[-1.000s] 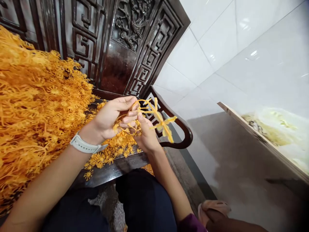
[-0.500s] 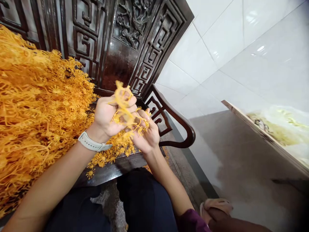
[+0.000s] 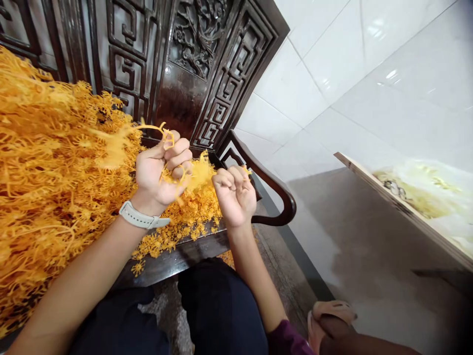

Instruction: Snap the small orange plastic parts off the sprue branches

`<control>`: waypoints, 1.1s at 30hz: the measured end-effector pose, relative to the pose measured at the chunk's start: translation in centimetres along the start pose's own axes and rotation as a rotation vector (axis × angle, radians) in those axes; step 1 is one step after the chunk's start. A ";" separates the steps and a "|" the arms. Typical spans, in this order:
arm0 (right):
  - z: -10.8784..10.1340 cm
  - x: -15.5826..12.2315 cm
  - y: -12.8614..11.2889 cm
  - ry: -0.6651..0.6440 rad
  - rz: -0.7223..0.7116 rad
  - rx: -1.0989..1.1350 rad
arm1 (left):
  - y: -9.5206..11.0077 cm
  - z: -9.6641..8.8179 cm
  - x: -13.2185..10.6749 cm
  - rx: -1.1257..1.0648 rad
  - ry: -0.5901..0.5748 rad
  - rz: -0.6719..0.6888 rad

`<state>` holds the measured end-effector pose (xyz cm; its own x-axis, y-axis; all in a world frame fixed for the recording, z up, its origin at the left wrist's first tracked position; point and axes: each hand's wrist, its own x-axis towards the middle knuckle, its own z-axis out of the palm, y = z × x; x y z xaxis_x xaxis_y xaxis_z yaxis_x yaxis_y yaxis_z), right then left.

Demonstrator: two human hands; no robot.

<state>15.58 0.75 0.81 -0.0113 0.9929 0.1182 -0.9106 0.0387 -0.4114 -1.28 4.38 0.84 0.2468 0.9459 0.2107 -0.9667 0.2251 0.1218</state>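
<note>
A large pile of orange pieces (image 3: 55, 172) is filling the left side; the pieces are showing a matte, plastic-like surface, thin curved stems and spiky, flower-shaped ends. Smaller orange flower heads (image 3: 195, 212) are lying loose to the right of the pile. Both are resting on a desk (image 3: 162, 268) of dark, polished wood. Its backrest (image 3: 181, 103) is displaying angular fretwork and a carved panel.

The front edge of the desk is running just below the loose heads, and one head is lying close to that edge. A curved armrest (image 3: 286, 209) is bounding the right end. Beyond it, glossy white tiles (image 3: 306, 81) are extending toward a board (image 3: 369, 182), which is carrying yellowish, partly translucent material (image 3: 428, 192).

The left hand (image 3: 157, 172), with a pale wristband (image 3: 138, 217) on the wrist, is curling its fingers firmly around an orange stem piece (image 3: 150, 126). This piece is arching leftward in front of the pile and ending in a blur. The right hand (image 3: 234, 195), well apart from the left wrist, is folding into a fist around a small orange tip (image 3: 247, 170); the fingers are concealing the rest. Between the hands, another orange shape (image 3: 200, 171) is appearing blurred.
</note>
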 end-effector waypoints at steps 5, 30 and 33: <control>-2.3 1.4 -0.9 0.110 0.000 -0.169 | 1.4 -0.6 1.0 0.056 0.035 -0.005; -2.0 0.4 0.8 0.057 -0.379 -0.769 | -1.4 -1.1 1.4 0.815 0.120 0.148; -2.2 0.4 0.7 0.118 -0.392 -0.779 | -1.7 -0.9 1.4 0.715 0.141 0.124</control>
<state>15.83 1.45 -1.39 0.3252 0.8954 0.3043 -0.2986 0.4025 -0.8654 0.61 5.57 0.07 0.0808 0.9863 0.1435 -0.6945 -0.0475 0.7179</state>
